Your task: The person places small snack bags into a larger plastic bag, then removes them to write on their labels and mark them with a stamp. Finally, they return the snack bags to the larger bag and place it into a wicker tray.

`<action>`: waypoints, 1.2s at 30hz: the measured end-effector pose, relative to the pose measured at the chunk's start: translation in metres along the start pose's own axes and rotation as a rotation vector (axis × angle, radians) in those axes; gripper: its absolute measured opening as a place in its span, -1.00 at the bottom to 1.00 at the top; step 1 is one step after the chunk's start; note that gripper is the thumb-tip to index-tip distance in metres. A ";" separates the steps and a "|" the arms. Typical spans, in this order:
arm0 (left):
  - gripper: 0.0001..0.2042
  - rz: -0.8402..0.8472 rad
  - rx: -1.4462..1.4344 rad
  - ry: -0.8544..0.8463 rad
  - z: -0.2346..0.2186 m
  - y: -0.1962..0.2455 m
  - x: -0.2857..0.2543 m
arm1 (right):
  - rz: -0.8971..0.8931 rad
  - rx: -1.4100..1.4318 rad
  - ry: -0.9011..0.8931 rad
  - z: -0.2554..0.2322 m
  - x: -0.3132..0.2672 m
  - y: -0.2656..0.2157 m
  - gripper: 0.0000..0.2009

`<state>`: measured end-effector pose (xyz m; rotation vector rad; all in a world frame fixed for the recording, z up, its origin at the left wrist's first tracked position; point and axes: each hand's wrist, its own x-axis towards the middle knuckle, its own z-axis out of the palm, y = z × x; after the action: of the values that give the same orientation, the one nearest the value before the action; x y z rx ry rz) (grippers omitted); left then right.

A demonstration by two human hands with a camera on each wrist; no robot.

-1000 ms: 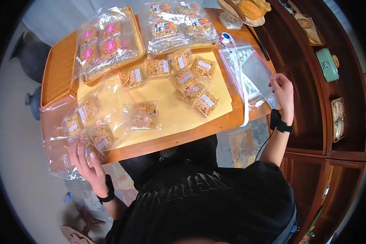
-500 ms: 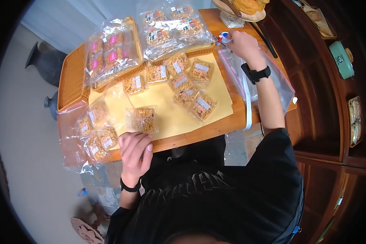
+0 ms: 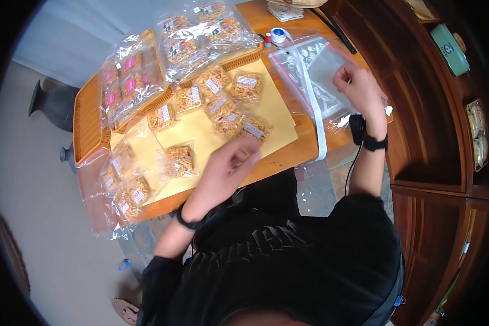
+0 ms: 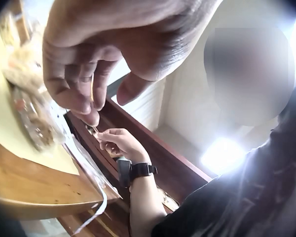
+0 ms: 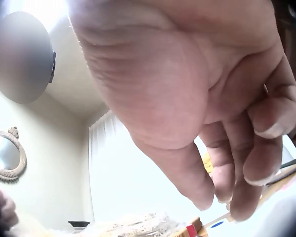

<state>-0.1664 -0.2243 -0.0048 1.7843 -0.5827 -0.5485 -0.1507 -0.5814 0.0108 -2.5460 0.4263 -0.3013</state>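
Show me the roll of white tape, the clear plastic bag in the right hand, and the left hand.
roll of white tape [image 3: 278, 35], head view, on its top rim.
clear plastic bag [image 3: 324, 69], head view, on its flat middle.
left hand [image 3: 228, 165], head view, on its back.

No text can be read — the white labels [image 3: 246, 81] on the snack packets [image 3: 246, 88] and the pink labels [image 3: 129, 63] on the bagged packs [image 3: 126, 76] show print too small and blurred to make out.

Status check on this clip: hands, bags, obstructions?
Left hand open, hovering over snack packets. Right hand pinching clear bag. Nothing blocking.
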 end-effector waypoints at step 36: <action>-0.75 -0.120 -0.433 0.024 0.088 -0.035 0.195 | -0.628 -0.225 0.201 0.043 -0.004 -0.009 -0.90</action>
<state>-0.0673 -0.4034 -0.0770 1.4168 -0.3104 -0.6780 -0.1397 -0.5526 -0.0205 -2.8240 -0.3051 -0.7778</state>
